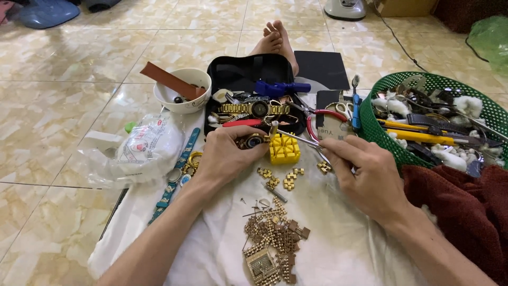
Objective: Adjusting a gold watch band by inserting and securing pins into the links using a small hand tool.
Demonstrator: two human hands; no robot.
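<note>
1. Nearest, on the white cloth [338, 249], lies a heap of gold watch-band links [272, 235] with a square gold watch case [260, 263].
2. Farther in, the left hand [225, 156] is curled narrowly around a round gold watch [251, 141], pressing it against the left side of the yellow holder block [284, 149].
3. The right hand [365, 172] pinches a thin metal tool [296, 139], its tip reaching left over the block.
4. A green basket [389, 87] of tools sits far right.

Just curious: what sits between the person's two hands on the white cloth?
In the head view, a small yellow plastic block stands between left hand and right hand, with loose gold links just below.
</note>
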